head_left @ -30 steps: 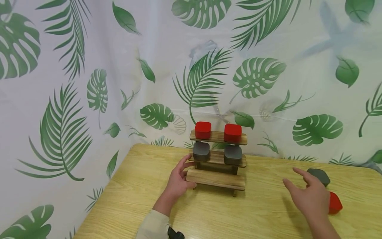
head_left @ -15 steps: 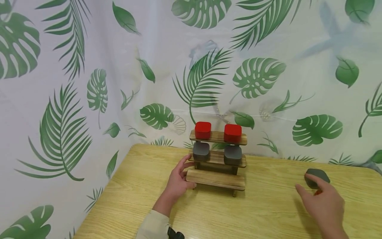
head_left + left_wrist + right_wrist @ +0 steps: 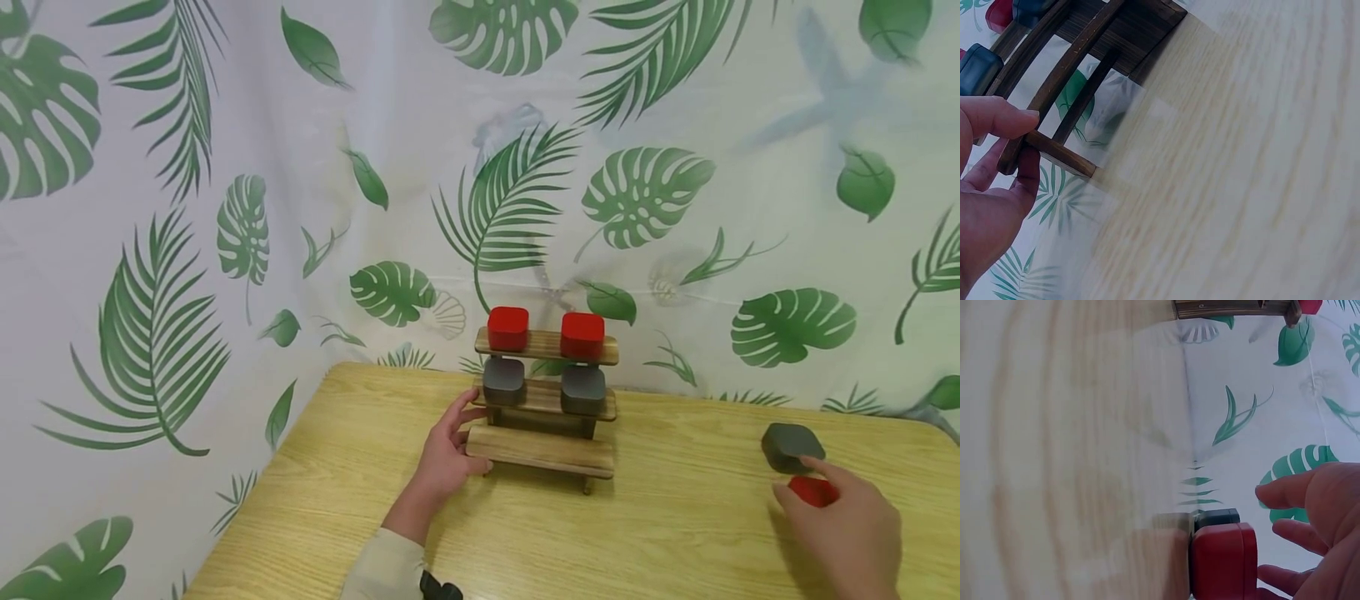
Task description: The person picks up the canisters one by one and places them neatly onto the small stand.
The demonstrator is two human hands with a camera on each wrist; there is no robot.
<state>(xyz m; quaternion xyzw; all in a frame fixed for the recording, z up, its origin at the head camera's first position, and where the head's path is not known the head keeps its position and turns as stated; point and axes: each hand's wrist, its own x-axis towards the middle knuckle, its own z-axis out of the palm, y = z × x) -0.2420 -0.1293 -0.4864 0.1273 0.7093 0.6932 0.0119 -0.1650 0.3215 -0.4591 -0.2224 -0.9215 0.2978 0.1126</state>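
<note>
My left hand holds the left end of a three-tier wooden stand. In the left wrist view, thumb and fingers pinch the end of its lowest shelf. Two red rounded-square boxes sit on the top tier and two dark grey ones on the middle tier; the lowest tier is bare. My right hand is over another red box on the table, thumb and forefinger spread to either side. The right wrist view shows its fingers loosely bent beside this red box, not closed round it.
Just behind the loose red box stands a dark grey box. The pale wooden table runs back to a leaf-printed curtain, which also hangs along the left side. Bare tabletop lies between the stand and the loose boxes.
My right hand has moved right and down, from left of the loose boxes to over the red one, uncovering the grey one. The left hand keeps its hold on the stand.
</note>
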